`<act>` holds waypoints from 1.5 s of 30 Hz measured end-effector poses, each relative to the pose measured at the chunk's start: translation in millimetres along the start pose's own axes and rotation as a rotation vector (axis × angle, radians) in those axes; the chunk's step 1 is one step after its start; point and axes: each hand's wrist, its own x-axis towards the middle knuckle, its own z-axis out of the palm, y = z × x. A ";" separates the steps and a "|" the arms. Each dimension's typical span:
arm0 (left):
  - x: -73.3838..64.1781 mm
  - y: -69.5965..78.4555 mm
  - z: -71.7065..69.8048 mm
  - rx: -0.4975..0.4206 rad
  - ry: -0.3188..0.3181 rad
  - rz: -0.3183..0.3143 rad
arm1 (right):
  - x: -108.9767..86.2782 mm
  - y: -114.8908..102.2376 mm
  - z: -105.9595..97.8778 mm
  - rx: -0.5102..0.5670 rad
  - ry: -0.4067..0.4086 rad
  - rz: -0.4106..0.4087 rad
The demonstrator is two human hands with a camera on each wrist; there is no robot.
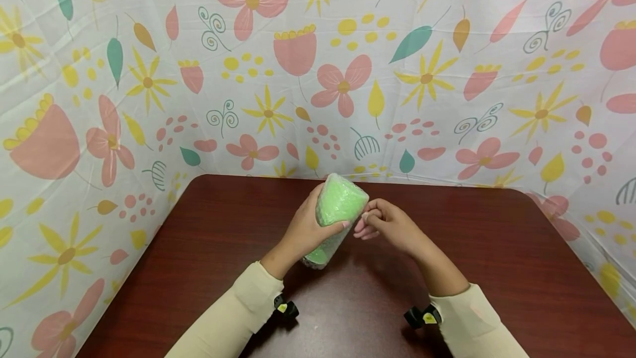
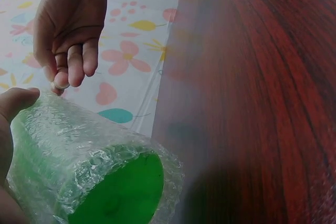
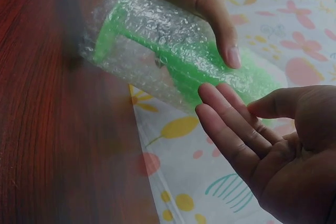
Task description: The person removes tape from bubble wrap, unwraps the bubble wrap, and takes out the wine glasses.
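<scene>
Floral cloth bg (image 1: 293,51) hangs behind a dark reddish table (image 1: 477,236), n over that there's a tilted green thing (image 1: 342,200) in bubble wrap (image 2: 68,127), gripped by L hand (image 1: 308,222), w/ R hand (image 1: 392,227) just beside, can't tell if pinching anything.

1. The head view looked forward and down from farthest off, over the dark wood-grain tabletop (image 1: 223,225) to the floral-print backdrop (image 1: 343,87).
2. The left-wrist view looked closely across the bubble-wrapped green bundle (image 2: 89,140) toward the right hand (image 2: 73,30).
3. The right-wrist view, also near, faced the left hand (image 3: 205,3).
4. All shared the bundle.
</scene>
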 end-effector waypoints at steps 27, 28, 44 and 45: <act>2.3 -3.7 1.1 0.023 0.031 0.008 | -1.1 -0.6 -3.1 -0.056 0.009 0.002; 2.3 -3.6 1.2 0.022 0.032 0.007 | -1.4 -1.0 -3.2 -0.062 0.016 -0.001; 0.8 -1.4 1.6 -0.018 -0.006 -0.002 | 1.8 -0.1 -1.7 0.023 0.013 -0.022; 0.9 -1.5 1.6 -0.023 -0.013 0.001 | 1.8 -0.3 -1.5 0.019 0.015 -0.020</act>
